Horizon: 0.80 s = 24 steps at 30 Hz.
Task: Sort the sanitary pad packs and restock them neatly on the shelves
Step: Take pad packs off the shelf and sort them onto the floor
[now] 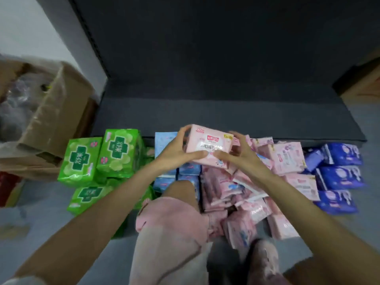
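A pink pad pack (209, 146) is held up between both hands just in front of the dark bottom shelf (226, 118). My left hand (176, 150) grips its left end and my right hand (239, 152) grips its right end. Below lie sorted heaps on the floor: green packs (98, 159) at the left, light blue packs (174, 175) in the middle, a loose pile of pink packs (257, 188) and dark blue packs (339, 173) at the right.
An open cardboard box (55, 120) with plastic wrap stands at the left against the wall. Another box edge (366, 83) shows at the right. My knee in pink trousers (174, 223) is low in the middle. The shelf board and dark back panel (205, 48) bear nothing.
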### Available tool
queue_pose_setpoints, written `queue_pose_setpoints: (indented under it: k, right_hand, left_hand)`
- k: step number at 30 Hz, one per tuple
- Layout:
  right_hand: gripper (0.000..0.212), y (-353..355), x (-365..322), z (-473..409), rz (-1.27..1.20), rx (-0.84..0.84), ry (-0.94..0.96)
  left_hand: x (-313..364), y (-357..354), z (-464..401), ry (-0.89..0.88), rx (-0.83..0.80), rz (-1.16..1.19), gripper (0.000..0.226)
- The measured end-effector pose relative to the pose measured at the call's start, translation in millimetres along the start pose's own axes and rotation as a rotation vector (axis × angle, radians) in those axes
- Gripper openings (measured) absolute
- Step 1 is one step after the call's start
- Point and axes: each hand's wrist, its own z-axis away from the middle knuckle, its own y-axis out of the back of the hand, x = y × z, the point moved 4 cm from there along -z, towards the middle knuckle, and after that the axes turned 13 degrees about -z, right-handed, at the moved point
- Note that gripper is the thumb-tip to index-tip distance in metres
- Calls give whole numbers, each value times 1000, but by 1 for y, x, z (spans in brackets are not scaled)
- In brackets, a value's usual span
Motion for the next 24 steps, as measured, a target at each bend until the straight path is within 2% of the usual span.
queue_pose_setpoints:
  k: [3,6,8,11,13,15,21,24]
  right_hand:
    - [66,50,13,24,-62,126,-30]
    - [78,113,14,53,-93,305,1]
    - [80,150,20,74,-86,326,1]
    - [83,198,57,107,37,318,-66]
    - [80,218,91,124,59,348,-87]
    - [75,230,123,139,59,375,-80]
    - [64,252,205,147,87,365,-165]
    - [41,256,242,131,25,427,-215]
  left_hand:
    - [17,-57,-18,-81,-135,-30,60]
    - [37,-98,-40,-150,-153,-30,38]
    - [48,-111,-51,-274,-121,-225,42]
    - [53,-144,-59,-543,5,-751,53]
    - [42,-169,-56,-638,57,-901,56]
    - [28,-191,-54,-661,83,-972,57]
    - [23,-210,-45,-555,151,-1040,59]
    - [22,-215,-40,-519,175,-1025,61]
